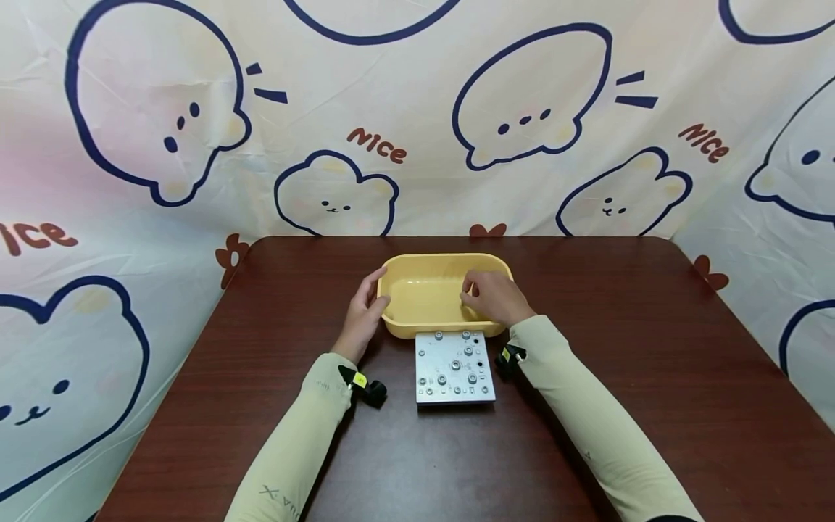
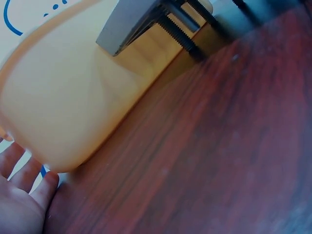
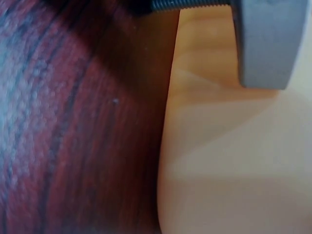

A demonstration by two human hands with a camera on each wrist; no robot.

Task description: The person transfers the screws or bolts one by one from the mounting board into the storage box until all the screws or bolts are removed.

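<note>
A yellow plastic tub (image 1: pixel 417 333) stands on the table. My left hand (image 1: pixel 361 319) lies along its left end, thumb at the rim and the other fingers against the outer wall. In the left wrist view, the spread fingers (image 2: pixel 40 187) rest beside the tub's rounded end. My right hand (image 1: pixel 496 296) reaches over the front rim into the tub, with index finger and thumb curled towards each other. I cannot tell whether something small is between these fingertips. Just in front of the tub is a silver metal plate (image 1: pixel 440 366) bearing several bolt heads.
Threaded bolts (image 2: pixel 176 35) stick out beneath the plate, close to the tub's front wall. The dark reddish-brown wooden table (image 1: pixel 293 290) reaches back to a curtain (image 1: pixel 424 87) printed with cartoon outlines. Each wrist carries a small black camera (image 1: pixel 373 393).
</note>
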